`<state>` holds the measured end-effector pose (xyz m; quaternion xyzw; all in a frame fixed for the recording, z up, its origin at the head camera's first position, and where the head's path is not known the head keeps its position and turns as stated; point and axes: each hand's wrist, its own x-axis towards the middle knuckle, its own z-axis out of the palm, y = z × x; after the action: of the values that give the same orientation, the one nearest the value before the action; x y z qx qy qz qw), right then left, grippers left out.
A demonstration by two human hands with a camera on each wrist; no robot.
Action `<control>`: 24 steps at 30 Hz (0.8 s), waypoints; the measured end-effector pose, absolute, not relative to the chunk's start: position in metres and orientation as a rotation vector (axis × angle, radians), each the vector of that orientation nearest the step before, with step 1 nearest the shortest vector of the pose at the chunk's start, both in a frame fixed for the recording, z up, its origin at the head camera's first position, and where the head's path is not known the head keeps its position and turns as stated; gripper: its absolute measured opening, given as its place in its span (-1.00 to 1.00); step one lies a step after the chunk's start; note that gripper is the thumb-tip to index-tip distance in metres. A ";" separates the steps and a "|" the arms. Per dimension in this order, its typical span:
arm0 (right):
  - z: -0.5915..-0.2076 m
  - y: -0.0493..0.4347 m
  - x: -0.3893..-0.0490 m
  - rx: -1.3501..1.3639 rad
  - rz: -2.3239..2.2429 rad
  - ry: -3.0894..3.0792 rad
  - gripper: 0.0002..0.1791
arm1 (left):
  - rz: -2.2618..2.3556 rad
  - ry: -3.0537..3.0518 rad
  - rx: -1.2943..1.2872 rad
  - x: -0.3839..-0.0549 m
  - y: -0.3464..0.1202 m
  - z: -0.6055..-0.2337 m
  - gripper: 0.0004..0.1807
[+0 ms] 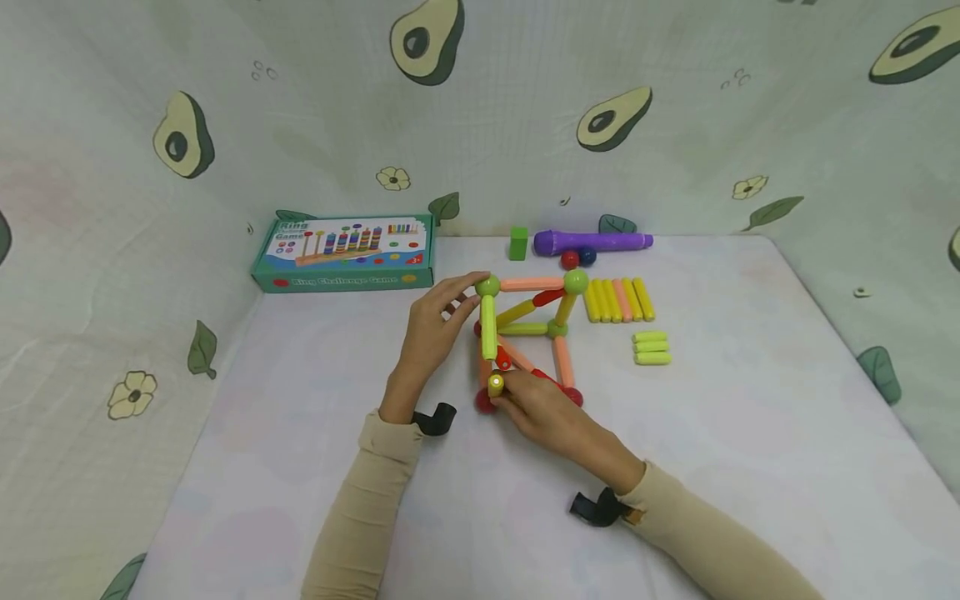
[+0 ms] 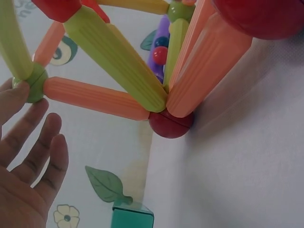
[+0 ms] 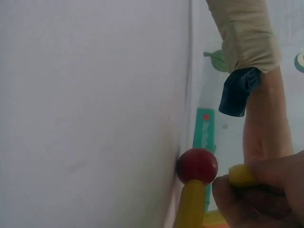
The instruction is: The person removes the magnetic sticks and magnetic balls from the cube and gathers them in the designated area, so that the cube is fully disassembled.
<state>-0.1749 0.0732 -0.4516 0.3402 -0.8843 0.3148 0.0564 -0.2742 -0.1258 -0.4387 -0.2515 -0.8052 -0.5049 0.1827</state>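
Observation:
A frame of ribbed sticks and balls stands on the table. My left hand (image 1: 433, 325) pinches the green ball (image 1: 487, 286) at its upper left corner, thumb on one side and fingertip on the other in the left wrist view. From that ball a light green stick (image 1: 489, 329) points toward me, and a salmon stick (image 1: 531, 284) runs across to another green ball (image 1: 576, 281). Close to the frame's near side, my right hand (image 1: 551, 412) grips a yellow stick (image 1: 496, 384), its end facing me. Near it is a red ball (image 3: 197, 166), low on the frame.
Right of the frame lie a row of yellow and salmon sticks (image 1: 619, 300) and several short green sticks (image 1: 651, 348). Behind are a purple microphone-shaped toy (image 1: 592, 242), a red ball (image 1: 570, 260), a dark blue ball (image 1: 588, 256) and a green block (image 1: 518, 244). A game box (image 1: 345, 254) sits back left.

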 end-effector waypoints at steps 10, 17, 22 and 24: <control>-0.436 0.114 -0.154 1.105 1.303 -2.557 -0.74 | -1.425 -2.367 -0.788 -0.276 -0.134 -0.427 -0.60; -0.428 0.167 -0.172 0.780 1.212 -2.534 -0.48 | -1.548 -2.456 -0.767 -0.284 -0.139 -0.422 -0.64; -0.418 0.212 -0.197 0.494 1.082 -2.531 -0.51 | -1.575 -2.441 -0.736 -0.285 -0.138 -0.423 -0.66; -0.414 0.231 -0.208 0.400 1.016 -2.567 -0.58 | -1.575 -2.423 -0.732 -0.285 -0.136 -0.424 -0.66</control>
<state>-0.2076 0.2314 -0.4143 0.1413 -0.9059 0.3586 0.1752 -0.2850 -0.1362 -0.4243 -0.2448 -0.8101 -0.5267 0.0800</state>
